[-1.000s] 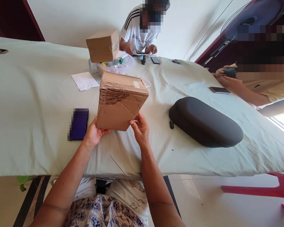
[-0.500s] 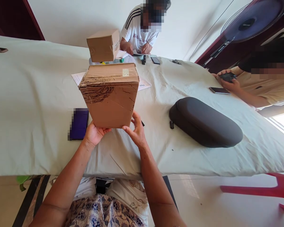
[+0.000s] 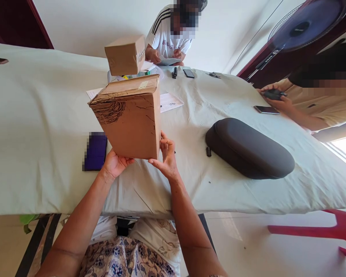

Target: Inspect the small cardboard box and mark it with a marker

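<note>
A brown cardboard box (image 3: 129, 130) with dark scribbled lines on its upper left stands tilted between my hands. My left hand (image 3: 114, 164) is under its lower left corner, fingers tucked beneath the bottom edge. At the lower right corner, my right hand (image 3: 166, 157) has its thumb on the near face and its fingers along the right side. A purple booklet-like item (image 3: 97, 152), partly pixelated, lies just left of the box. Behind the box, a printed sheet (image 3: 171, 102) shows at the right.
A smaller cardboard box (image 3: 122, 57) sits at the back on a clear plastic container (image 3: 158, 72). A dark oblong case (image 3: 249, 148) lies right on the clothed table (image 3: 40, 154). Across it, one person holds paper (image 3: 169, 60); another at right holds a dark device (image 3: 273, 94).
The box has turned and leaned leftward, showing more of its right side. More of the printed sheet is visible. The person opposite has raised the paper.
</note>
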`<state>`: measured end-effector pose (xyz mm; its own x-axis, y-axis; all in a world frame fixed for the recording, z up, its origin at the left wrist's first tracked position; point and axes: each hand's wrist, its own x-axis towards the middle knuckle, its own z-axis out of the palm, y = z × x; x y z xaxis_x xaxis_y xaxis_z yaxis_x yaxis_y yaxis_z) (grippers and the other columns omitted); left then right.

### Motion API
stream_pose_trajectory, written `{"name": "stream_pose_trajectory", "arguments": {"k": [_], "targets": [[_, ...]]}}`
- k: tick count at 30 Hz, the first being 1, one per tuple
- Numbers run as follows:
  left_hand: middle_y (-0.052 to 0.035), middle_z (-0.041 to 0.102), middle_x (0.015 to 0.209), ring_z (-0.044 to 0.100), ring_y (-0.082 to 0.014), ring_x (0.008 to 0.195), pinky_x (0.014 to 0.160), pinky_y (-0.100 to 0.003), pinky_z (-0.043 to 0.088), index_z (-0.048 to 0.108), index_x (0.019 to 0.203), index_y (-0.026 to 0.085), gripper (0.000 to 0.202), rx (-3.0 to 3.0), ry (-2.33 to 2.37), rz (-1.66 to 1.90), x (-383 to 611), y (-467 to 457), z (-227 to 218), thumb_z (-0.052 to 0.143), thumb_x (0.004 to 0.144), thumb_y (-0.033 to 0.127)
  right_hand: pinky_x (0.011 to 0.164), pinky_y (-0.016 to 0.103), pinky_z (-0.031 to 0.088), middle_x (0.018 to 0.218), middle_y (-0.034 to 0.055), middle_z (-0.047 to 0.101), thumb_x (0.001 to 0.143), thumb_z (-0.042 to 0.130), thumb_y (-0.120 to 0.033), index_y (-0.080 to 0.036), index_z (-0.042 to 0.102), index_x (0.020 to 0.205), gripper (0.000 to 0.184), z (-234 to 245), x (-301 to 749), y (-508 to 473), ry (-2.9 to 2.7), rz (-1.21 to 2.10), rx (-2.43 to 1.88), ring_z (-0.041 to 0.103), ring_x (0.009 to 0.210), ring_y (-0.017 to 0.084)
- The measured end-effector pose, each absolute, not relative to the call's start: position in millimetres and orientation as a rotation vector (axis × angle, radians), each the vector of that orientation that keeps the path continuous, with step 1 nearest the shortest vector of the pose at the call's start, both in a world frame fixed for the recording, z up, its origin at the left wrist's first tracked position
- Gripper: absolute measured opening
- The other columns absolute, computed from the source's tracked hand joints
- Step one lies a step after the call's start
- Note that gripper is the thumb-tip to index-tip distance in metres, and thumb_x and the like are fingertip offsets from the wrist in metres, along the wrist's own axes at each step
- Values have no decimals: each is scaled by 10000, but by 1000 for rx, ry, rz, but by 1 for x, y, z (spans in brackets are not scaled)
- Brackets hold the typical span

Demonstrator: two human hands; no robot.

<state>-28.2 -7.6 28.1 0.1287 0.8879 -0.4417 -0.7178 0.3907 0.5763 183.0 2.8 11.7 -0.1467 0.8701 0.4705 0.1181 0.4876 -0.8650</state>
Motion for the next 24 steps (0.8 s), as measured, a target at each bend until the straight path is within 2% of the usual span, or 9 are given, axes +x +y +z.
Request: {"name": "stream_pose_trajectory", "arguments": {"k": [3,7,10,12,14,16,19,21,24], "targets": [[-62,780,914,723,-198,765,628,-313,598,708,1059,210,314,289,889,1278,-25,-6,27,504,991,437,1143,545,448,1620,191,342,685,806,-668,-295,403,1269,802,12,180,2,-1556,764,-938,406,1509,311],[-82,727,1264,706,-237,1091,803,-332,594,639,1279,276,493,479,973,1434,-20,-8,21,506,957,624,1055,516,500,1558,181,402,704,789,-658,-295,403,1324,815,10,178,2,-1501,677,-1064,442,1461,324],[-77,604,1470,583,-243,1344,1003,-358,531,415,1508,361,717,704,1057,1514,-17,-14,20,627,886,649,1021,513,508,1527,175,417,716,767,-674,-290,432,1307,780,8,177,2,-1474,556,-1158,464,1424,332],[-97,565,1506,527,-241,1414,1108,-380,464,206,1599,378,936,834,1059,1521,-14,-19,21,711,844,606,1010,526,509,1502,175,429,712,763,-687,-286,444,1298,779,7,175,2,-1471,456,-1192,461,1414,347],[-127,524,1538,493,-261,1448,1167,-399,415,89,1624,359,1092,932,1012,1501,-12,-21,23,769,800,583,1026,559,495,1484,179,433,698,765,-708,-283,452,1301,801,6,172,1,-1501,370,-1196,440,1422,368],[-136,400,1631,408,-276,1511,1203,-400,377,70,1628,349,1154,1019,969,1492,-12,-21,24,799,765,584,1060,595,467,1489,184,416,682,760,-740,-284,460,1309,831,7,169,-1,-1564,306,-1170,415,1436,386],[-95,171,1734,234,-275,1593,1259,-399,293,112,1627,353,1142,1111,958,1509,-13,-18,20,797,750,610,1097,616,435,1461,172,409,687,733,-773,-287,491,1296,816,10,166,-4,-1651,233,-1089,426,1413,387],[-83,140,1743,171,-286,1610,1282,-420,245,171,1623,345,1134,1128,993,1520,-14,-18,17,809,727,622,1096,610,437,1374,148,443,714,726,-755,-290,524,1255,742,11,166,-5,-1654,192,-1062,466,1355,368],[-101,206,1724,151,-313,1611,1284,-450,240,281,1600,320,1128,1100,1046,1507,-14,-19,15,851,672,614,1057,582,469,1255,114,470,754,750,-670,-292,565,1175,595,13,166,-6,-1600,151,-1086,505,1262,335]]}}
